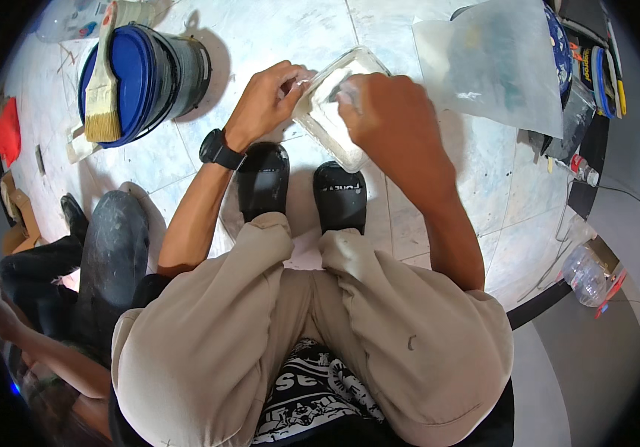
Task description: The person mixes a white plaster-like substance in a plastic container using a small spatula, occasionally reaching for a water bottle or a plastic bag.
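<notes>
A clear rectangular plastic container holds a white paste-like material, and it is tilted above the tiled floor in front of my feet. My left hand pinches its left rim between thumb and fingers. My right hand is over the right side of the container, fingers curled and pointing into the white material. A small greyish tool shows at those fingertips; the hand and blur hide most of it, so its kind is unclear. White residue marks the fingertips of both hands.
A lidded bucket stands at left with a paintbrush across its blue lid. A translucent sheet covers things at right. Plastic bottles and a cable lie farther right. Another person's knee is close on my left.
</notes>
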The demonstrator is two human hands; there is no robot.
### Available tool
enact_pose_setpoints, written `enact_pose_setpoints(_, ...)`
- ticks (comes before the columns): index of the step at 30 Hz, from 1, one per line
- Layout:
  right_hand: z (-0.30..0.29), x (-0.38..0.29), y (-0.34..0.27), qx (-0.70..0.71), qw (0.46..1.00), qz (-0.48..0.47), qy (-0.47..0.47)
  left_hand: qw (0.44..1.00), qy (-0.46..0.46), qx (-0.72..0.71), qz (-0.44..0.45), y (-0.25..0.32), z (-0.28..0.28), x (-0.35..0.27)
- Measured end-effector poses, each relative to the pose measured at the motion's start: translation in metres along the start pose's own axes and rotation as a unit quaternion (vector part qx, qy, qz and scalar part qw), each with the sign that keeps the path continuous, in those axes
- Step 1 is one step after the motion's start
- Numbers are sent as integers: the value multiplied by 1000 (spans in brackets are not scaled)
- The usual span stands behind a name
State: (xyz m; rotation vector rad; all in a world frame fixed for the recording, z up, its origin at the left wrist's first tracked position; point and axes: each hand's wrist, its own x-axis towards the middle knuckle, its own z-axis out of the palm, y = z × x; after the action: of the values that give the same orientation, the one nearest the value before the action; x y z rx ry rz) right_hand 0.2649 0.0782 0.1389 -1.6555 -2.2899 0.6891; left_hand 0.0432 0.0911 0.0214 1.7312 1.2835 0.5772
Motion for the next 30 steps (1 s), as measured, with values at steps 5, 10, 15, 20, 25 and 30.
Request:
enact_pose_setpoints(5,30,-40,29,-4,996,66,-61,1000,-2,11,15,3,4,5)
enact_pose_setpoints(10,8,-61,8,0,987,131,-91,1000,-3,-2,-13,5,0,-4)
enact_pose_setpoints(15,23,-68,20,6,993,94,-75,1000,-13,15,2,4,2,-1)
enact_pose_setpoints(20,-2,-61,27,3,994,108,-19,1000,-1,8,3,2,3,-2)
enact_pose_setpoints(25,53,-59,33,71,991,106,25,1000,1,-2,-14,4,5,-1)
enact_pose_setpoints(30,12,-65,17,62,985,147,-65,1000,8,18,-5,4,1,-4)
